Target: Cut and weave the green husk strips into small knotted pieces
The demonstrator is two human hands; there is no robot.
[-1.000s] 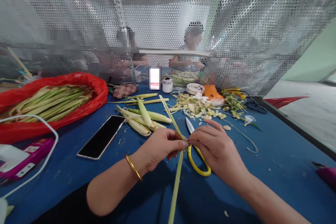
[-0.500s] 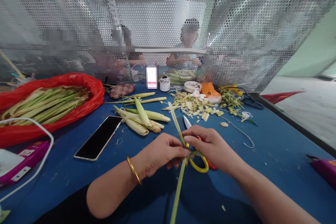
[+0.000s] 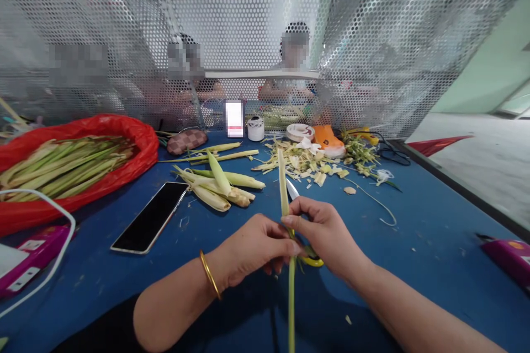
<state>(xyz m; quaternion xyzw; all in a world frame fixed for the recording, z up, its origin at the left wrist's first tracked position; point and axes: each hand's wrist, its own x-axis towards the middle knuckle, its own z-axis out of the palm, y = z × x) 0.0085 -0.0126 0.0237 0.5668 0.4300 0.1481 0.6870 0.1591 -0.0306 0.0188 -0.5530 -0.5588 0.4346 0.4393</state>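
A long pale-green leaf strip (image 3: 292, 303) runs upright between my hands, its wide flat end pointing away from me. My left hand (image 3: 265, 242), with a gold bangle at the wrist, pinches the strip's middle. Just above, my right hand (image 3: 317, 226) grips the same strip between thumb and fingers. Behind my right hand lies a pair of scissors (image 3: 292, 190) on the blue table (image 3: 232, 320); a blade and part of a yellow handle show, the rest is hidden. Left of the scissors rests a bunch of pale-green husks (image 3: 226, 187).
A red bag (image 3: 147, 135) of long leaves stands at the left, near a dark phone (image 3: 151, 218). Leaf scraps (image 3: 298, 161), a tape roll (image 3: 300, 132) and a white jar (image 3: 255, 129) lie toward the perforated metal screen (image 3: 248, 22). People sit behind it. Purple power strips (image 3: 509, 256) flank the table.
The leaf strip has turned more upright, and its wide end now faces me. My right hand has shifted slightly left and covers more of the scissors. The view has moved a little.
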